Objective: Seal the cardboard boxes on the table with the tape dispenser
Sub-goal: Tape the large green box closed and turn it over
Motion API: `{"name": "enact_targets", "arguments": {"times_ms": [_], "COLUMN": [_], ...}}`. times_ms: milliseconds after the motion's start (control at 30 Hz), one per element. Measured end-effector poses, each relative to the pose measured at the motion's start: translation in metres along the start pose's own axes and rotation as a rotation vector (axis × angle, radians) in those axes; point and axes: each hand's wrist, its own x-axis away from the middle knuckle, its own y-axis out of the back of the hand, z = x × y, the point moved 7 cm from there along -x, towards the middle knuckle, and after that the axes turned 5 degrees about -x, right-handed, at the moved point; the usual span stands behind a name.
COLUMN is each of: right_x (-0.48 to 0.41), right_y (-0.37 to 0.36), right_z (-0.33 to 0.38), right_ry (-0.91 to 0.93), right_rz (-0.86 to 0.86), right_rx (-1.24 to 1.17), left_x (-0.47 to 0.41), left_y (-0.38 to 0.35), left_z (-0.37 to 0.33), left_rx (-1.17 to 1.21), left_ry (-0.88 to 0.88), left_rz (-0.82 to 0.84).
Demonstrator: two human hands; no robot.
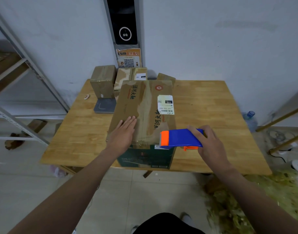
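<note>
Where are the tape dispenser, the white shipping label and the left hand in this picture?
tape dispenser (180, 137): head view, on its blue body.
white shipping label (165, 104): head view, on the middle of the label.
left hand (123, 132): head view, on the back of the hand.

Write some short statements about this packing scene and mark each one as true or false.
1. The left hand lies flat on top of the large cardboard box. True.
2. The tape dispenser in the right hand is all red. False: it is blue and orange.
3. A white shipping label is stuck on the top of the large cardboard box. True.
4. The large cardboard box is the only box on the wooden table. False: smaller boxes stand behind it.
</note>
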Motion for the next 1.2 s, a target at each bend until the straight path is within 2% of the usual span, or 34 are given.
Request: {"name": "enact_targets", "arguments": {"times_ms": [300,433,500,633,767,933,1200], "right_x": [0.004,0.007,0.008,0.009,0.01,0.009,0.009], "right_y": [-0.006,-0.007,-0.008,-0.011,-0.012,-0.01,-0.013], "right_z": [-0.005,-0.008,-0.009,-0.012,-0.015,-0.013,-0.017], "right_ry": [-0.044,-0.058,-0.068,-0.085,-0.117,-0.114,-0.085], "right_rz": [0.018,0.022,0.03,0.039,0.051,0.045,0.038], "right_rx": [-0.039,-0.058,-0.064,-0.064,-0.057,-0.064,-0.096], "left_x": [-0.002,0.0,-0.001,-0.003,-0.003,-0.004,-0.019], "left_y": [0.003,0.005,0.004,0.003,0.004,0.006,0.002], "left_z": [-0.026,-0.039,-0.045,-0.056,-0.053,-0.066,-0.082], "left_rx": [0.022,0.05,0.107,0.2,0.228,0.12,0.054], "left_ry": [0.282,0.211,0.17,0.235,0.249,0.174,0.244], "left_rz": [-0.135,-0.184,-0.144,-0.06,-0.166,-0.252,-0.132]}}
